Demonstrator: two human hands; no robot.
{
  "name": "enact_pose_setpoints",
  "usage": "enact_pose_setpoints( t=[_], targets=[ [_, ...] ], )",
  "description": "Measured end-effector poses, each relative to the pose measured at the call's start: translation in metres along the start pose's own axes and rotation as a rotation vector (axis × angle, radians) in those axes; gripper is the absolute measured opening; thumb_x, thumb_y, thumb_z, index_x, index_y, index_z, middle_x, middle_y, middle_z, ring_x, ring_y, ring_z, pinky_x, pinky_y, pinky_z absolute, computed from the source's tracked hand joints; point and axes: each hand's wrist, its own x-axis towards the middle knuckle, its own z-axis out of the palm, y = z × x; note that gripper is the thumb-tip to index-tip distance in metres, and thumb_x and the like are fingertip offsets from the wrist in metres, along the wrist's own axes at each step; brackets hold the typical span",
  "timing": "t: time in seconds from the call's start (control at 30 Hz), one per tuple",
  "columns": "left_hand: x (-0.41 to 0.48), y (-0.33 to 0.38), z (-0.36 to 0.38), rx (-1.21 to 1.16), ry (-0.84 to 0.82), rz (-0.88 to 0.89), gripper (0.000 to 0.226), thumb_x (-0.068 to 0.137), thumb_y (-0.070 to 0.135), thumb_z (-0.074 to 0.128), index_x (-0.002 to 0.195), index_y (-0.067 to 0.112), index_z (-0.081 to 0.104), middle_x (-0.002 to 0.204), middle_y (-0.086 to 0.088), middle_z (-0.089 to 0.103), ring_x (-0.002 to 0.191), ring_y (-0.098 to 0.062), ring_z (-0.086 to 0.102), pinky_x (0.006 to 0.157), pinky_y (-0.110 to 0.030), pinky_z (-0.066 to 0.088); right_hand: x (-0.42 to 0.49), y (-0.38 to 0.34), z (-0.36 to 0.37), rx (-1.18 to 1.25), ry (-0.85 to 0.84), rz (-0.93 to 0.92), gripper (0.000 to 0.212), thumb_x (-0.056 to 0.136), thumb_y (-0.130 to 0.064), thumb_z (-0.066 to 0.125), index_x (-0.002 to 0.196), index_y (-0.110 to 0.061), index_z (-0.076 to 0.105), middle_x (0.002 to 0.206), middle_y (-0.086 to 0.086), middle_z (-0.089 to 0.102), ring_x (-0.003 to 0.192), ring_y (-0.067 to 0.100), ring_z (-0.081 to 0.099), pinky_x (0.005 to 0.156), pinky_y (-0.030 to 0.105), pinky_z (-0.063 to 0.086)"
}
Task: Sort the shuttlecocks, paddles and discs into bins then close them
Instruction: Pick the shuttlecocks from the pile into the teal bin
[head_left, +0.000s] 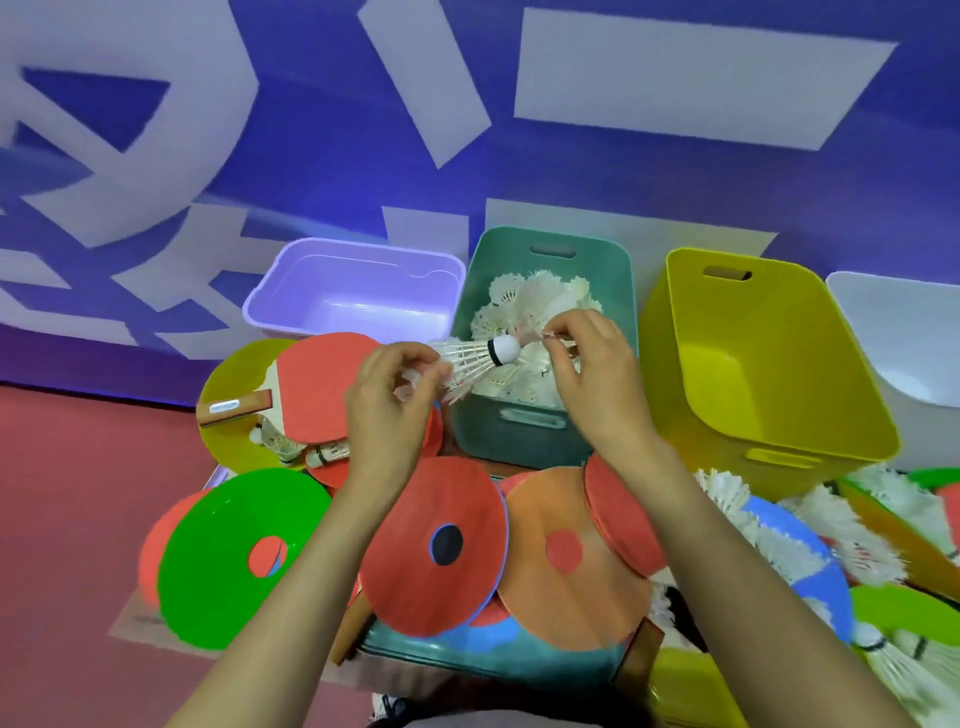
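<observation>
My left hand (392, 400) pinches the feather end of a white shuttlecock (475, 361) whose cork points right, at the near-left corner of the teal bin (621, 270). That bin holds several white shuttlecocks (524, 299). My right hand (592, 364) hovers over the bin and pinches the feathers of another shuttlecock (535, 332). Left of the bin lies a red paddle (322, 384) on a yellow disc (228, 395). Flat discs lie in front: green (228, 551), red (431, 540) and orange (566, 561).
An empty purple bin (353, 283) stands at the back left and an empty yellow bin (769, 358) at the right, with a white bin (904, 332) beyond it. More shuttlecocks (769, 540) and a blue disc (815, 571) are heaped at the right. A teal lid (467, 654) lies under the discs.
</observation>
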Motion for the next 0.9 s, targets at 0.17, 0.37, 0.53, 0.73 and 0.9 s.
enact_pose_setpoints(
  t=[0.17, 0.37, 0.53, 0.73, 0.9],
  targets=[
    [0.031, 0.013, 0.043, 0.067, -0.157, 0.205, 0.005, 0.08, 0.014, 0.068, 0.081, 0.016, 0.063, 0.08, 0.007, 0.06, 0.08, -0.012, 0.052, 0.073, -0.021, 0.037, 0.026, 0.04, -0.015, -0.202, -0.11, 0.15, 0.009, 0.089, -0.009, 0.054, 0.093, -0.006, 0.061, 0.095, 0.014, 0.062, 0.089, 0.034, 0.057, 0.071, 0.039, 0.044],
    [0.066, -0.003, 0.1, 0.298, -0.407, 0.181, 0.006, 0.082, 0.01, 0.064, 0.087, 0.012, 0.062, 0.086, -0.005, 0.061, 0.085, -0.023, 0.054, 0.069, -0.024, 0.032, 0.039, 0.065, -0.016, -0.277, -0.19, 0.234, 0.009, 0.09, -0.011, 0.053, 0.095, -0.007, 0.06, 0.1, 0.013, 0.062, 0.091, 0.033, 0.057, 0.07, 0.036, 0.042],
    [0.079, -0.019, 0.122, 0.664, -0.665, -0.023, 0.017, 0.081, 0.008, 0.059, 0.094, 0.017, 0.063, 0.101, -0.006, 0.067, 0.1, -0.028, 0.058, 0.084, -0.035, 0.041, 0.051, 0.083, -0.002, -0.383, -0.373, 0.276, 0.013, 0.09, -0.009, 0.047, 0.096, -0.01, 0.058, 0.104, 0.012, 0.063, 0.093, 0.033, 0.059, 0.066, 0.033, 0.039],
    [0.082, -0.021, 0.139, 0.949, -0.857, -0.08, 0.014, 0.079, 0.011, 0.058, 0.092, 0.017, 0.061, 0.097, -0.002, 0.065, 0.099, -0.026, 0.058, 0.1, -0.044, 0.029, 0.069, 0.098, 0.017, -0.454, -0.456, 0.27, 0.017, 0.088, -0.002, 0.047, 0.097, -0.011, 0.058, 0.101, 0.011, 0.063, 0.088, 0.033, 0.061, 0.061, 0.03, 0.037],
    [0.093, -0.022, 0.142, 0.778, -0.935, -0.176, 0.012, 0.077, 0.019, 0.062, 0.089, 0.017, 0.066, 0.093, 0.0, 0.067, 0.094, -0.023, 0.06, 0.088, -0.034, 0.04, 0.081, 0.104, 0.028, -0.474, -0.454, 0.244, 0.02, 0.089, -0.002, 0.047, 0.102, -0.01, 0.058, 0.103, 0.011, 0.062, 0.089, 0.032, 0.06, 0.061, 0.029, 0.036]
  ],
)
